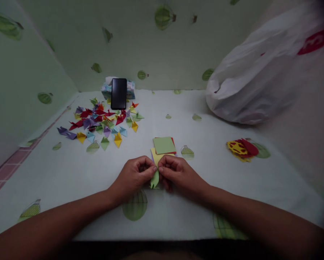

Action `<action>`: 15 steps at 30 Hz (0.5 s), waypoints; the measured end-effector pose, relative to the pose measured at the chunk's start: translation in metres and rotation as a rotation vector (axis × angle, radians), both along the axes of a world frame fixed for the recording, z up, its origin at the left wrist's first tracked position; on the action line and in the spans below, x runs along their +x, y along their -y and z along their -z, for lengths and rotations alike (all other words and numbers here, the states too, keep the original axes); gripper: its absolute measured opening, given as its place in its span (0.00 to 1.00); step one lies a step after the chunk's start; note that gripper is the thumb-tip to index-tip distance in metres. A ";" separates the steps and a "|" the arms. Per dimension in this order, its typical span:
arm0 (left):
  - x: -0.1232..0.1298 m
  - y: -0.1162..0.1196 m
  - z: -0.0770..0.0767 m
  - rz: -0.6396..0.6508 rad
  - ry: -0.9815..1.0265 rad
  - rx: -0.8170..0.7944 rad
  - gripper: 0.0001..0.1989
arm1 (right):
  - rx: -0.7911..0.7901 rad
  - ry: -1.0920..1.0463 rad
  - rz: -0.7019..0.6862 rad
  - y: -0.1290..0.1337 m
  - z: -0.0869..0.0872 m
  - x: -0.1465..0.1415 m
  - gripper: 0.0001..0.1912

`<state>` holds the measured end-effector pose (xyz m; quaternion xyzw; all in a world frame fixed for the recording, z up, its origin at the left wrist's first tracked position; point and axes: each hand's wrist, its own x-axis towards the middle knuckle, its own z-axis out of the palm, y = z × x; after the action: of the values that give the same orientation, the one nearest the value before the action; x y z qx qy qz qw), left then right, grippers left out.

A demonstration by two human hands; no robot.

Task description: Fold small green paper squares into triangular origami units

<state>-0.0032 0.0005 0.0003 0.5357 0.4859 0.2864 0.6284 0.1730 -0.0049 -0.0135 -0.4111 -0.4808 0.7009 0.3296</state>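
Between my two hands is a piece of folded green origami paper (154, 180), its narrow end pointing down toward me. My left hand (137, 174) pinches it from the left with thumb and forefinger. From the right, my right hand (178, 172) pinches the same paper near its upper end, the fingertips of both hands almost meeting. Just beyond my hands lies a small stack of square paper sheets (164, 145), green on top with red, yellow and purple edges showing. The fingers partly hide the yellow sheet and the folded paper.
Many folded paper cranes (105, 121) in mixed colours lie at the back left. Behind them a black phone (119, 94) leans on a tissue box (106, 90). Yellow and red cut-out pieces (240, 148) lie at right, below a large white plastic bag (248, 79).
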 end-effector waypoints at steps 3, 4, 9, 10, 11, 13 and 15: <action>0.000 0.000 0.000 0.012 0.019 -0.011 0.14 | 0.025 0.012 0.004 0.001 -0.001 -0.001 0.08; 0.000 -0.001 0.000 0.016 0.026 -0.012 0.14 | 0.041 0.016 0.009 0.002 -0.001 -0.002 0.08; -0.001 -0.003 0.001 0.014 0.039 -0.005 0.12 | 0.102 0.029 0.020 0.002 -0.001 -0.002 0.08; 0.000 -0.003 0.001 0.010 0.035 0.000 0.12 | 0.107 0.018 0.014 0.001 0.000 -0.001 0.08; 0.000 -0.003 0.001 0.005 0.030 0.006 0.12 | 0.112 0.005 0.007 0.001 0.000 -0.001 0.09; 0.000 -0.002 0.000 0.000 0.025 0.016 0.11 | 0.126 -0.013 -0.006 0.000 0.000 0.000 0.09; 0.001 -0.002 0.000 0.000 0.013 0.022 0.11 | 0.133 -0.013 -0.005 0.000 0.000 0.000 0.09</action>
<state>-0.0025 0.0020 0.0002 0.5406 0.4786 0.2954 0.6256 0.1730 -0.0045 -0.0134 -0.3826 -0.5253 0.6708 0.3574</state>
